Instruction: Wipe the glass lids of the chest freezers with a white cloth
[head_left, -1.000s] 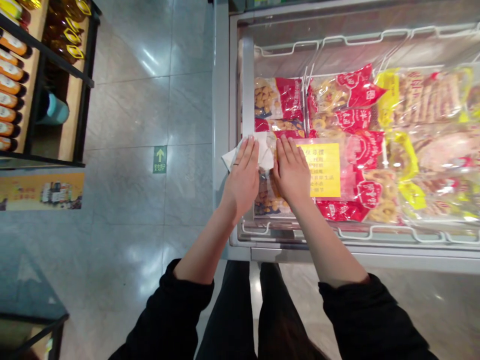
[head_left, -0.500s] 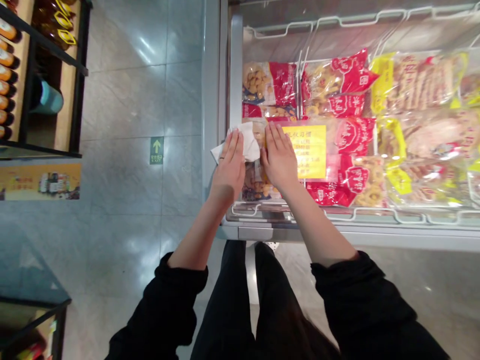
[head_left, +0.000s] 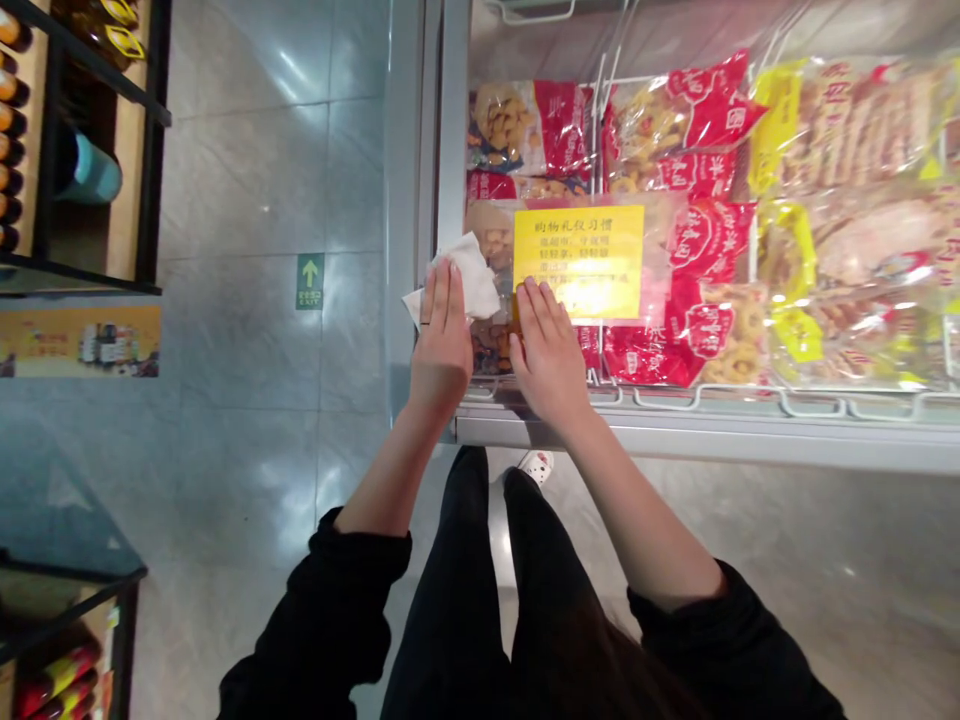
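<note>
Lying beneath the flat left hand (head_left: 442, 340), the white cloth (head_left: 477, 282) looks light, soft, best pressed mid-sheet, the right hand (head_left: 549, 355) flat alongside.

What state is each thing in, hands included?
White wipe: rumpled, partly covered
Yellow notice: flat, printed side up
Left hand: open, over the wipe
Right hand: open, partly over the notice
Freezer: stocked
Food bags: filled
Black sleeves: pushed up

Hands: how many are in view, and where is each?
2: the left hand on the white cloth; the right hand over the lower left corner of the yellow notice. None seem hidden.
</note>
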